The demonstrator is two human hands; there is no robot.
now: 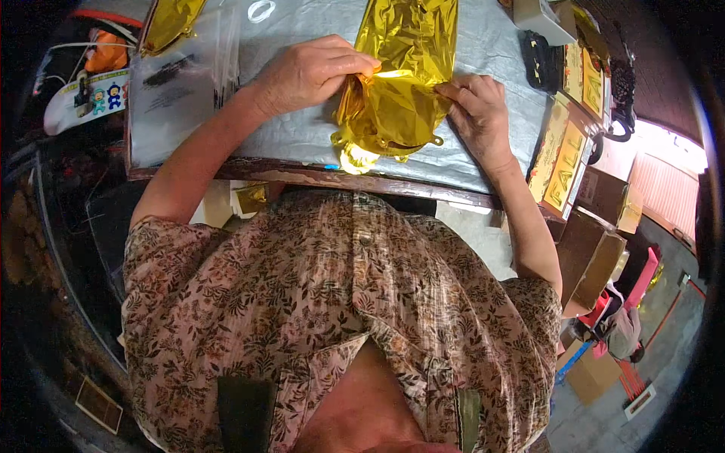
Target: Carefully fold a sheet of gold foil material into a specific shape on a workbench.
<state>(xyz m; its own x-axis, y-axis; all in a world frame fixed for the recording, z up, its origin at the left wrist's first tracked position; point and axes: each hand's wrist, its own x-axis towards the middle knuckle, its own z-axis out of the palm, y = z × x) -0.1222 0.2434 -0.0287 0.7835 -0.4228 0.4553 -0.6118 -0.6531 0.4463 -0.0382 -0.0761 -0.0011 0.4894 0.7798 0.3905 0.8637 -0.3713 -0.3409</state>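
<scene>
Silver-grey sheeting covers the worktop (302,136), which has a dark wooden front edge and clutter crowding it on both sides. From my remote seat I look down over a flower-print blouse (332,302) at two bare hands meeting at twelve o'clock.

The left hand (310,74) is clenched on the gold foil balloon (393,113), thumb and fingertips pinching a fold at the upper edge of its crumpled lower end. The right hand (477,109) has its grip on the opposite edge of that same bunched part, at about two o'clock from the balloon's middle, fingers curled over the foil. So both hands are grasping the balloon, neither is released. The balloon lies flat on the sheeting, running from the far edge of the worktop toward the near edge, where it bunches into folds and a small tab sticks out on its right side.

As I judge it, the foil is being folded or pressed flat. To do that well I would keep both pinches level, draw the foil taut between them, and smooth along the crease instead of crushing it, since thin foil takes wrinkles readily and could tear at the seam.

Further out, at ten o'clock, clear plastic bags (181,75) lie on the sheeting, with another piece of gold foil (170,23) just beyond them. At three o'clock yellow printed packets (563,155) stand along the worktop's edge, and brown cardboard boxes (593,257) sit below them at four o'clock.
</scene>
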